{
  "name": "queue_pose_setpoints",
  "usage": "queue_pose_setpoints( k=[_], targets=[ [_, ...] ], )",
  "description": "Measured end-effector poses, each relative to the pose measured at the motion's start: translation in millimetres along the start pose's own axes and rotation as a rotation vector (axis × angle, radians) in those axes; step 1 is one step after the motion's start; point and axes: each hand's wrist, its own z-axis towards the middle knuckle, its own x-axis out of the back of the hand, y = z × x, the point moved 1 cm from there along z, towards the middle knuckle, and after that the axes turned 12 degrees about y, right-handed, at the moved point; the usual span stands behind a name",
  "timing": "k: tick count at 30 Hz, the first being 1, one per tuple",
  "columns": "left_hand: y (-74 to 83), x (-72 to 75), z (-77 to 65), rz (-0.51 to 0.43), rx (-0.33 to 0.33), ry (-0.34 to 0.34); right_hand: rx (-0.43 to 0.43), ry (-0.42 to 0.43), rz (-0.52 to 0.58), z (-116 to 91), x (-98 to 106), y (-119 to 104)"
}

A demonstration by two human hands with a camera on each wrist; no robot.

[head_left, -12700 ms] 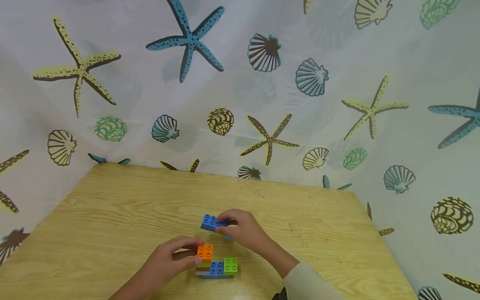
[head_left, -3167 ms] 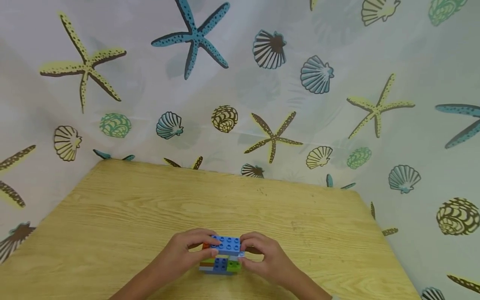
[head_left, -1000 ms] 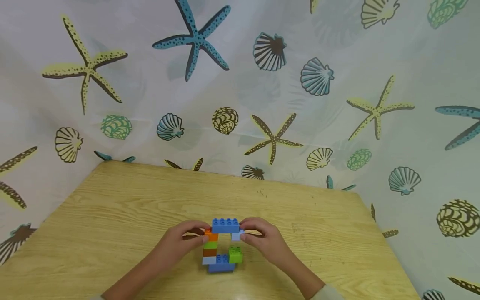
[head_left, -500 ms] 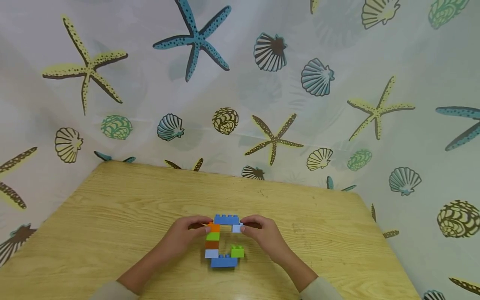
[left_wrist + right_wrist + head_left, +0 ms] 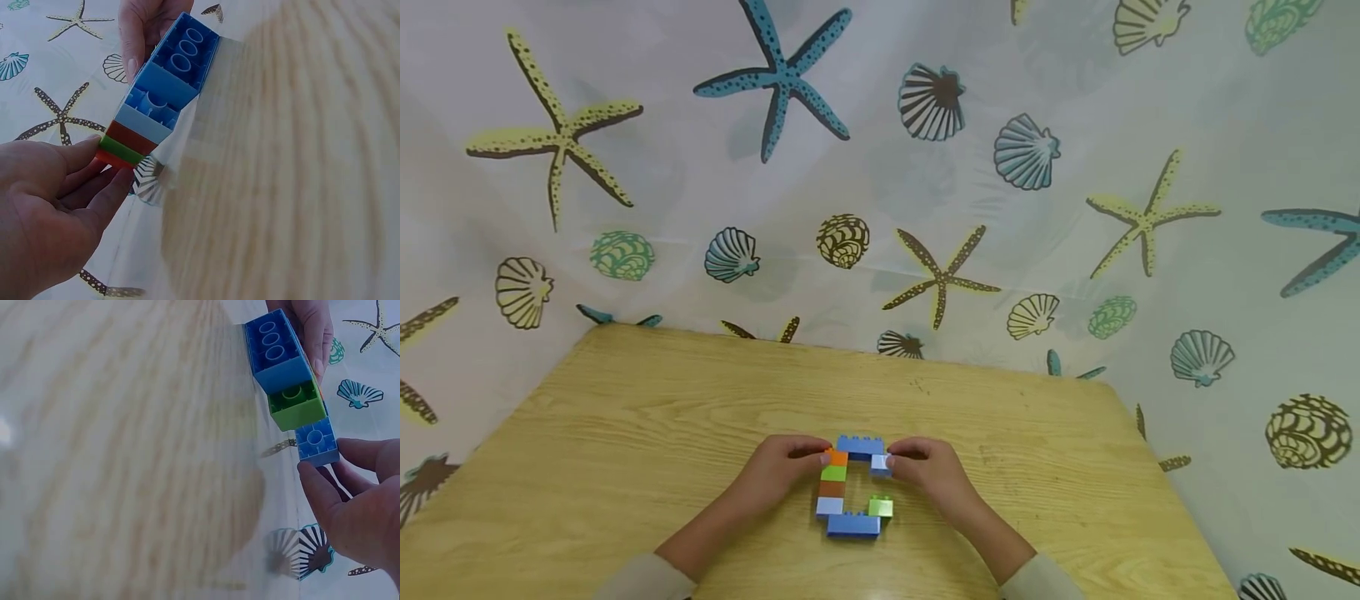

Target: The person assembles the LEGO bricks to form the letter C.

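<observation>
A C-shaped build of toy building bricks is held up between both hands, its hollow undersides showing in the wrist views. Its left column stacks an orange brick [image 5: 838, 457], a green, a brown and a pale blue brick [image 5: 830, 506] over a long blue brick [image 5: 853, 526]. Another long blue brick [image 5: 861, 447] spans the top. My left hand [image 5: 782, 471] pinches the column at the orange brick. With thumb and fingers, my right hand [image 5: 928, 467] pinches the light blue brick [image 5: 881, 464] under the top brick's right end. A gap separates that from the lime green brick [image 5: 881, 507] below.
The wood-grain table [image 5: 700, 400] spreads beneath and around the hands. A pale cloth [image 5: 865, 183] printed with starfish and shells rises behind the table and along its sides.
Earlier, my right hand held the long blue brick apart from the stack; now it spans the top. Over the last second the build has tipped upright to face me and shifted slightly right.
</observation>
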Motion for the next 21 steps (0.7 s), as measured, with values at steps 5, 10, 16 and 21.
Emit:
queue_pose_setpoints(
  k=[5,10,16,21],
  targets=[
    [0.2,-0.9,2.0,0.022,0.003,-0.007,-0.02,0.011,-0.023,1.0,-1.1,3.9],
    [-2.1,-3.0,2.4,0.045,0.052,-0.015,-0.028,0.014,-0.074,1.3,-3.1,6.1],
    [-6.1,-5.6,3.1,0.037,0.055,-0.007,-0.033,0.008,-0.081,2.3,-4.4,10.0],
    [-6.9,-5.8,3.9,0.048,0.039,-0.006,-0.052,0.007,-0.068,2.6,-4.9,9.5]
  ],
)
